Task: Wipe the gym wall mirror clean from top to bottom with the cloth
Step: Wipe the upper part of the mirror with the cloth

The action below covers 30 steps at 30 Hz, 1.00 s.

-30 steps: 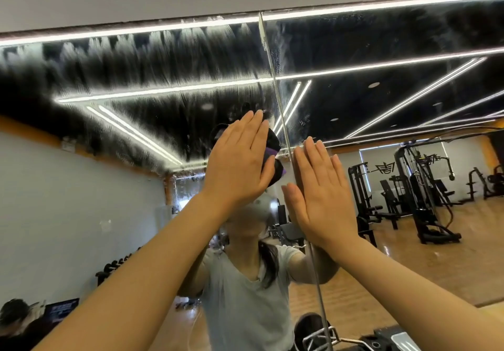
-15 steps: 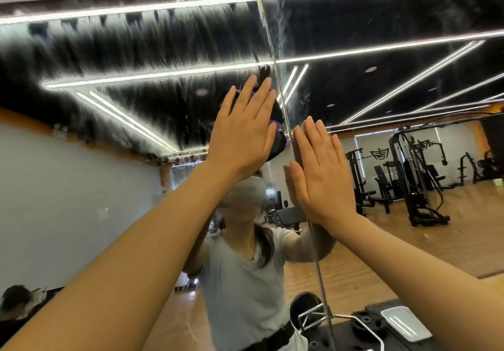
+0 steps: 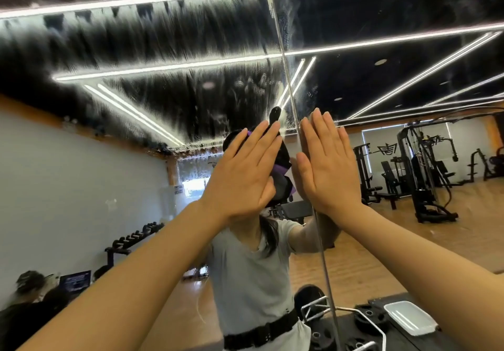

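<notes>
The left hand (image 3: pixel 240 176) lies flat with straight fingers, pressing a dark black-and-purple cloth (image 3: pixel 282 165) against the glass; only the cloth's upper and right edges peek out past the fingers. The right hand (image 3: pixel 327 165) is also spread flat, palm against the large frameless wall mirror (image 3: pixel 136 187), holding nothing, just across the thin vertical seam (image 3: pixel 286 77) between the two panels. Since the cloth is only pinned by palm pressure rather than gripped, any easing of that pressure during a stroke would likely let it slide or drop. The bare right palm is the likelier trouble: resting on glass, it will probably leave a fresh print. Above the hands, the upper band of the left panel carries pale vertical wet streaks (image 3: pixel 163 39), and droplets cling along the seam; these could run down and dry into marks if the wiping lags. Passing the cloth over the seam might snag its edge.
</notes>
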Each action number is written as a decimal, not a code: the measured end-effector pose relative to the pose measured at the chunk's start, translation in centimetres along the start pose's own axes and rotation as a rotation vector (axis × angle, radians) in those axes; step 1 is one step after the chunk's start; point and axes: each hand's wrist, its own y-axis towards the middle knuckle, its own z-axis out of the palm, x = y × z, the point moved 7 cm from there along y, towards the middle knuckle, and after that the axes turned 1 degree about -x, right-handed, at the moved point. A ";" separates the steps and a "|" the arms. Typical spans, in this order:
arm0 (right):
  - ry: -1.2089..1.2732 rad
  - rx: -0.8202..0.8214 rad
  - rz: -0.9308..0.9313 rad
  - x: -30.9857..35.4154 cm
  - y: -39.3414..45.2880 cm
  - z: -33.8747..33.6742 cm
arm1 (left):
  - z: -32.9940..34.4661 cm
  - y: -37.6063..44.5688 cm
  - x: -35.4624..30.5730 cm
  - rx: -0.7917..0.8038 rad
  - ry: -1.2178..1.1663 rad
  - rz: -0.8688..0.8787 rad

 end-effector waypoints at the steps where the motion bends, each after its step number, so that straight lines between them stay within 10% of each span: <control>1: 0.002 -0.003 -0.001 0.0 0.0 0.0 | 0.1 0.4 0.3 0.008 0.013 0.011; 23: 0.000 -0.003 -0.009 0.1 -0.1 -0.1 | 0.3 0.7 1.3 0.043 0.094 -0.039; 30: -0.030 -0.011 -0.019 0.0 -0.1 0.0 | -2.2 3.2 10.1 0.015 0.061 -0.362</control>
